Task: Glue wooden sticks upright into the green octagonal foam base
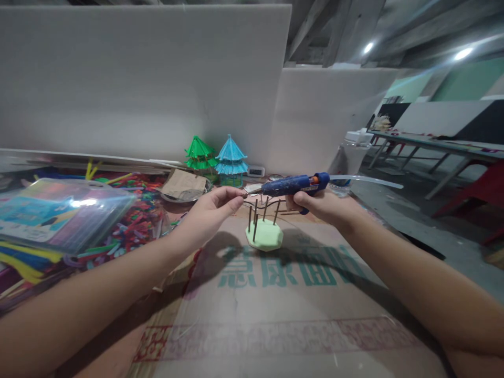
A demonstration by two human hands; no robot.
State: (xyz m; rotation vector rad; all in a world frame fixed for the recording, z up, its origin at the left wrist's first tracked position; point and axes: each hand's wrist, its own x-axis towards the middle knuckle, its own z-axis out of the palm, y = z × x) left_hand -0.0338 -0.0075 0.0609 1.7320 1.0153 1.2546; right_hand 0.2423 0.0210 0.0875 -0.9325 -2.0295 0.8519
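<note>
A pale green foam base [264,234] sits on a sheet of printed cardboard [275,315], with several thin brown sticks standing up out of it. My right hand [321,206] is wrapped round a blue glue gun [293,185] whose nozzle points left over the sticks; a clear glue stick trails out of its back. My left hand [212,210] pinches a thin dark stick [260,203] held level across the tops of the upright ones.
A green paper pavilion [200,155] and a blue one [231,160] stand at the back by white foam boards. A clear plastic pack [59,212] and heaps of coloured pipe cleaners [134,210] lie left. A plastic bottle [348,157] stands right; tables and a red chair [480,197] beyond.
</note>
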